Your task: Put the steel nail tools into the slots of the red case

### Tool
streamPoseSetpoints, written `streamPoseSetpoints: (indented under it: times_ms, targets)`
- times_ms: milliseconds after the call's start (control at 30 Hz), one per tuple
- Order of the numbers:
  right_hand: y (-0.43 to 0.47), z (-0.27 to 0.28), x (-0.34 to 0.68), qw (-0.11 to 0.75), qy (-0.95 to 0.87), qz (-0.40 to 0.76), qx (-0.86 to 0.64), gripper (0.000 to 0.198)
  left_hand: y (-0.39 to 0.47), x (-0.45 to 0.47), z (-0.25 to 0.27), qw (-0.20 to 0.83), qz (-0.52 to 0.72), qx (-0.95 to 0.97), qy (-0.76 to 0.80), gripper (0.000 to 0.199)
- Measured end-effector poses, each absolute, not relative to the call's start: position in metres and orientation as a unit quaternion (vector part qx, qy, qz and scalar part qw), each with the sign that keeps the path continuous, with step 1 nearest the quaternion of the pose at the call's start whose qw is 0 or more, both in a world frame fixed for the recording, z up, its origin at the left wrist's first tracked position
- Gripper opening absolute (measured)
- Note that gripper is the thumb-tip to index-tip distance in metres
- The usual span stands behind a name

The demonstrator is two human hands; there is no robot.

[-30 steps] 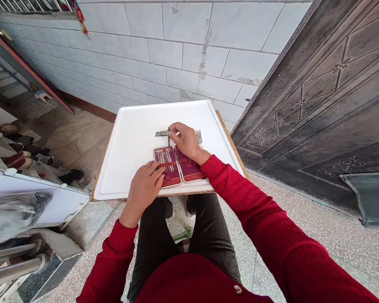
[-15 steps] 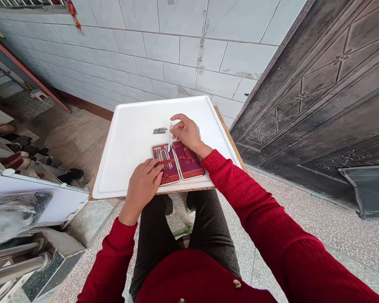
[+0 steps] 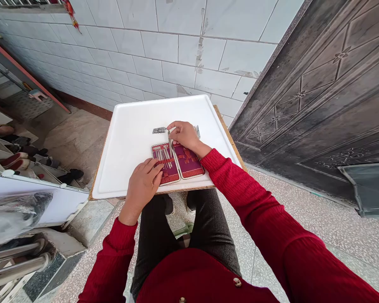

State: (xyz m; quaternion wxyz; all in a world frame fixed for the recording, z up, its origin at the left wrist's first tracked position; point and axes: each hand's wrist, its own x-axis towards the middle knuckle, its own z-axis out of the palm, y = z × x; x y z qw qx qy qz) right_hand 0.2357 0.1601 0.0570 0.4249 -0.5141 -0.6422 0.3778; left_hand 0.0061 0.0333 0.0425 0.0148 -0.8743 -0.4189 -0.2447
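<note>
A red and purple manicure case (image 3: 172, 173) lies unfolded on a white board, with several slim metal tools (image 3: 163, 152) held under straps in its left half. My left hand (image 3: 142, 182) grips the left edge of this case, fingers curled over the tools' lower ends. My right hand (image 3: 185, 135), above the case's upper edge, pinches a flat metal nail file (image 3: 169, 143), held upright with its lower end at the tool row. Just left of that hand, a small dark grey patterned piece (image 3: 159, 130) lies on the board. Another metallic object (image 3: 197, 131) is partly hidden behind my right hand.
The white board (image 3: 126, 143) sits on a wooden-edged table (image 3: 229, 139) over my knees. Beyond it is a tiled wall (image 3: 164, 54); a dark carved door (image 3: 318, 97) stands on the right. Shoes (image 3: 17, 160) fill a rack on the left.
My right hand has lowered slightly and the nail file has come down toward the tool row, its face turned. My left hand has stayed on the case.
</note>
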Motion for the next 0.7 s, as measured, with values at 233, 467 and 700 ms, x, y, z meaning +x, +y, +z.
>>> streamPoseSetpoints:
  times_ms: [233, 467, 700]
  targets:
    - [0.159, 0.0577, 0.2342, 0.4, -0.645, 0.391, -0.521, 0.027, 0.0342, 0.0058, 0.0412, 0.014, -0.249, -0.872, -0.422, 0.03]
    - [0.1574, 0.0606, 0.2326, 0.386, -0.653, 0.371, -0.536, 0.019, 0.0351, 0.0059, 0.0401, 0.026, -0.251, -0.872, -0.42, 0.031]
    - [0.1588, 0.0612, 0.2293, 0.363, -0.679, 0.293, -0.567, 0.019, 0.0375, 0.005, 0.0371, 0.04, -0.258, -0.872, -0.413, 0.03]
